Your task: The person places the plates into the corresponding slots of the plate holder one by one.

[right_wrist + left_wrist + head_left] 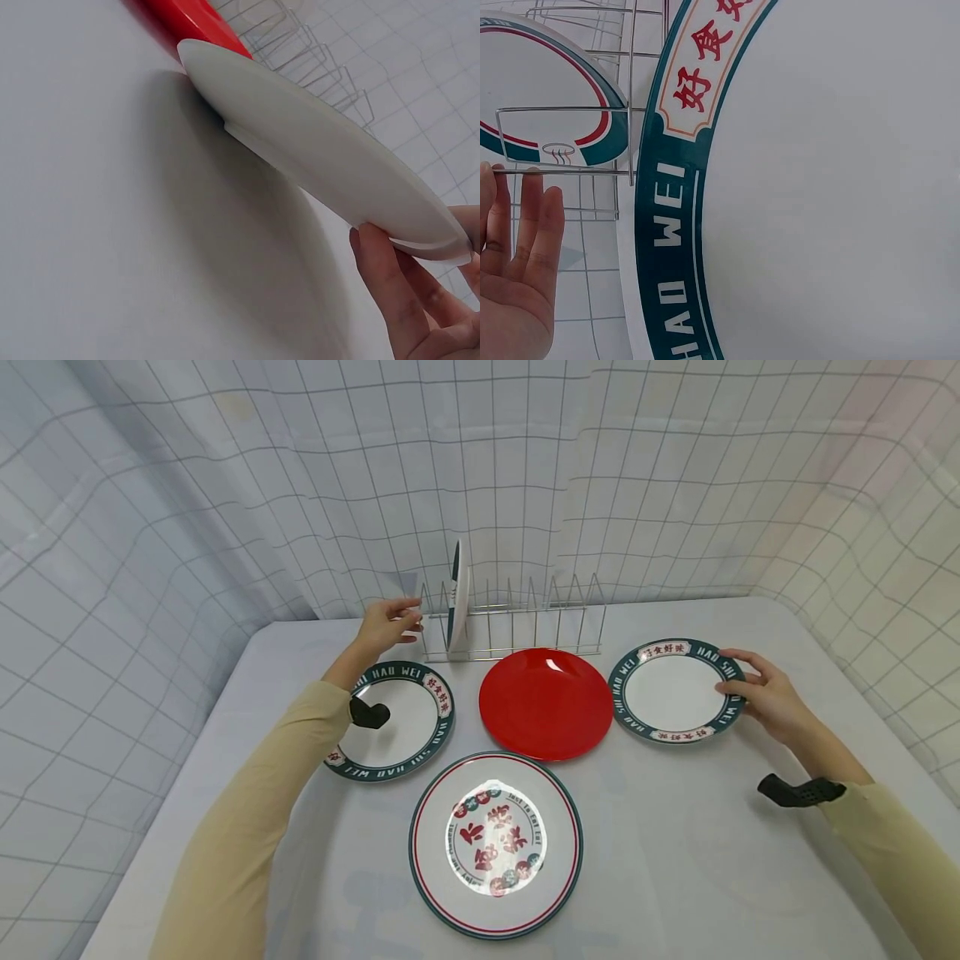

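At the left end of the wire dish rack (536,618), my left hand (390,622) pinches a wire; the left wrist view shows its fingertips (553,199) right at the bar. One plate (459,597) stands upright in the rack, near that end. My right hand (761,689) grips the right edge of a teal-rimmed white plate (675,693), fingers beneath it. That plate tilts, its right side raised above the table in the right wrist view, its far edge close to the red plate (546,703). Below my left wrist lies another teal-rimmed plate (393,727).
A larger white plate with a red ring and a printed centre (495,843) lies at the front middle of the white table (660,868). Grid-patterned cloth (510,468) hangs behind the rack and along both sides.
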A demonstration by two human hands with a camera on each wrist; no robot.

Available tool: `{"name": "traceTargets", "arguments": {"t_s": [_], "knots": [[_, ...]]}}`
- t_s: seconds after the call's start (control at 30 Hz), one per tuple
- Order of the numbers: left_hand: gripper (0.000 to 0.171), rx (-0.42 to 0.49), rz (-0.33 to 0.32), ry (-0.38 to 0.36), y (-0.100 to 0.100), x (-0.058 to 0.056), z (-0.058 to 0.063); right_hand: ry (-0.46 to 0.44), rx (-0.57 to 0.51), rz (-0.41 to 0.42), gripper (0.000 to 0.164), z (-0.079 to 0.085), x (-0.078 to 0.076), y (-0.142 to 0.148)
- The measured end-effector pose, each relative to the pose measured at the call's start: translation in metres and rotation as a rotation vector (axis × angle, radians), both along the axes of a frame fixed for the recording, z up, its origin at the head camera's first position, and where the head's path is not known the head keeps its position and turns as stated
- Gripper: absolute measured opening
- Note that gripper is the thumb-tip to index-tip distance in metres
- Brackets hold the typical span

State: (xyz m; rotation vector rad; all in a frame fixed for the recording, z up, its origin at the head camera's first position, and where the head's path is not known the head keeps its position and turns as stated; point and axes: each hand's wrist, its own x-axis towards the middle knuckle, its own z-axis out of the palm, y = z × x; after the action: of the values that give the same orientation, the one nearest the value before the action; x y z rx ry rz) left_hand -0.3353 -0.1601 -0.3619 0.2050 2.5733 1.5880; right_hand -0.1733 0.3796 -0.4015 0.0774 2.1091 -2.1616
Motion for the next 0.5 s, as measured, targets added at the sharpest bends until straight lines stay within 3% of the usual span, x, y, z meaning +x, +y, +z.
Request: {"name": "traceTargets", "arguments": {"t_s": [0.27,0.5], "knots": [[0.041,0.001,0.006,-0.005,0.0,0.002,0.002,0.015,-0.019,-0.052,0.046,0.014,0.001,-0.006],[0.041,0.002,0.004,-0.005,0.001,0.002,0.001,0.017,0.057,-0.074,0.045,0.032,0.001,-0.01]]}}
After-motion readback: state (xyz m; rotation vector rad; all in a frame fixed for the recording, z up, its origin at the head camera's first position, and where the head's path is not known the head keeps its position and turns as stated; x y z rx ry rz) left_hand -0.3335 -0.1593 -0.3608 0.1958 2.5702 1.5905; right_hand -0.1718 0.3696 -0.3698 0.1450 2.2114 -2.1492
